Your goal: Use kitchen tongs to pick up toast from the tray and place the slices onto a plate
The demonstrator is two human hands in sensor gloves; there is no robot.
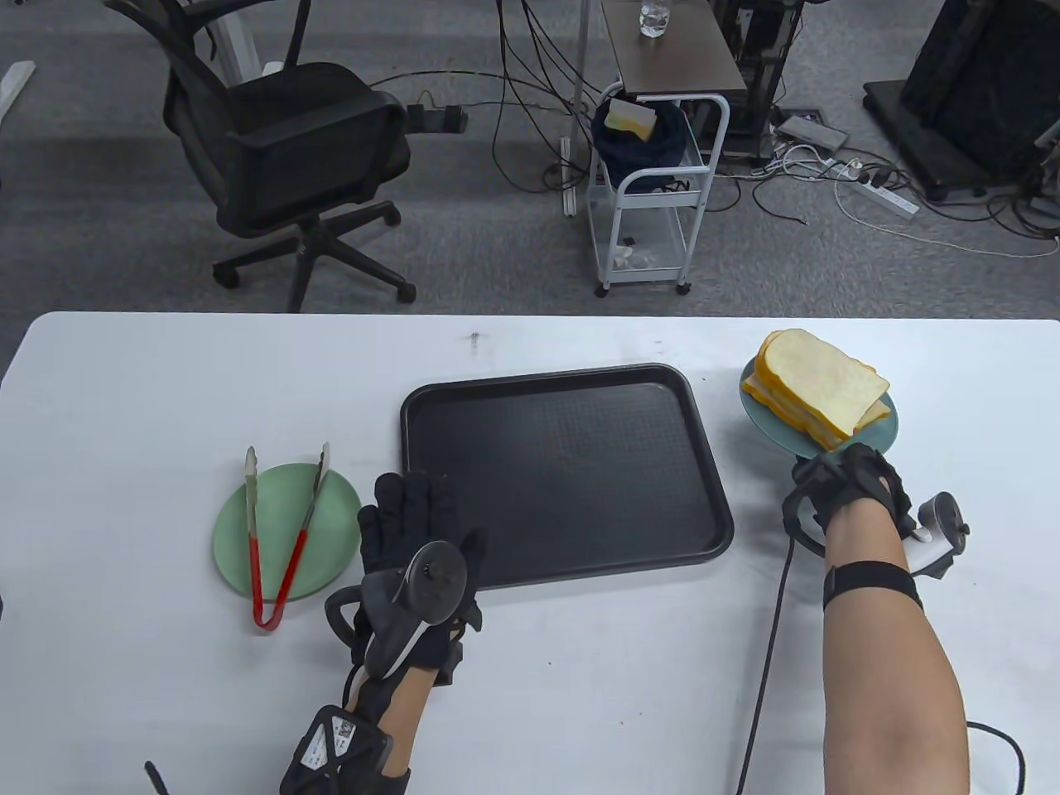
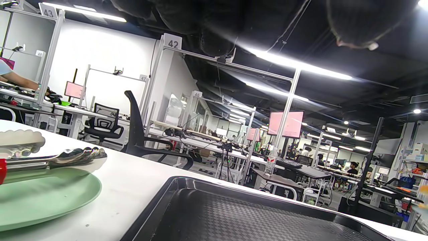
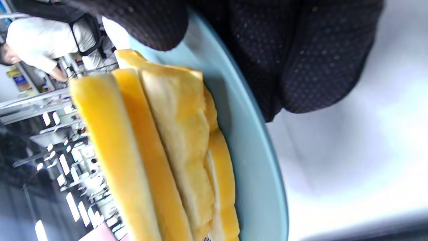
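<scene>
A stack of toast slices lies on a pale blue plate right of the black tray. My right hand grips the plate's near rim, thumb on top of it. The tray holds nothing. Red-handled metal tongs lie across a green plate left of the tray. My left hand rests flat on the table between the green plate and the tray, fingers straight, touching the tray's left edge.
A black office chair and a white cart stand on the floor beyond the table's far edge, with cables around them. A black cable trails from my right wrist over the near table.
</scene>
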